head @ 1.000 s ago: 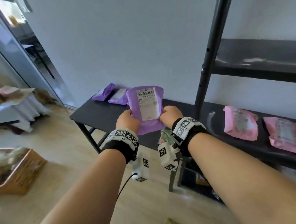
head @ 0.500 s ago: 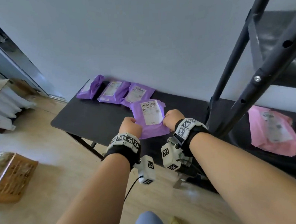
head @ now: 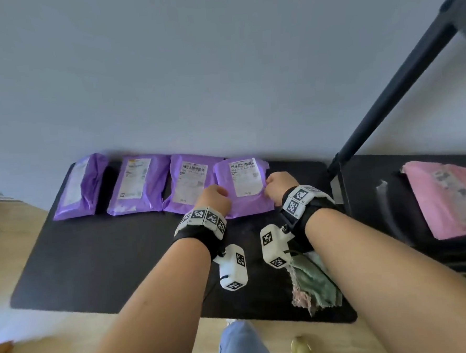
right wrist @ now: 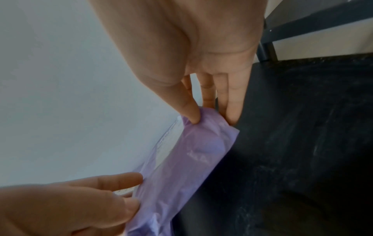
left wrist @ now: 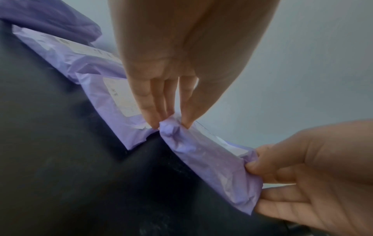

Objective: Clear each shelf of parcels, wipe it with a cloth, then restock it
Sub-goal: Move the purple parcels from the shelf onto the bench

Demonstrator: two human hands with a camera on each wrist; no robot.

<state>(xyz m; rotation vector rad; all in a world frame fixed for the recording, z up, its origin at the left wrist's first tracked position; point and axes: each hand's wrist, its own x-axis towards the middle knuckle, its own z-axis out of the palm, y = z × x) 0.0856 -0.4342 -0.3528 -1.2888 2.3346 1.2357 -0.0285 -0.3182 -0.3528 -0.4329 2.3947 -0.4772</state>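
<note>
A purple parcel (head: 244, 186) with a white label lies at the right end of a row of purple parcels (head: 139, 186) along the back of the black table (head: 100, 260). My left hand (head: 214, 199) pinches its near left corner and my right hand (head: 277, 184) pinches its right edge. In the left wrist view thumb and fingers squeeze the crumpled corner of the parcel (left wrist: 210, 159). The right wrist view shows my thumb on top of the parcel (right wrist: 193, 153) and fingers beneath. A green and pink cloth (head: 313, 283) lies on the table under my right forearm.
A black shelf unit (head: 378, 203) stands to the right, its slanted post (head: 395, 84) rising beside my right hand. Pink parcels (head: 446, 196) lie on its lower shelf. The grey wall is right behind the row. Wooden floor lies in front.
Both hands carried the purple parcel from chest height down and back to the table, beside the third purple parcel. The head view tilted down toward the table.
</note>
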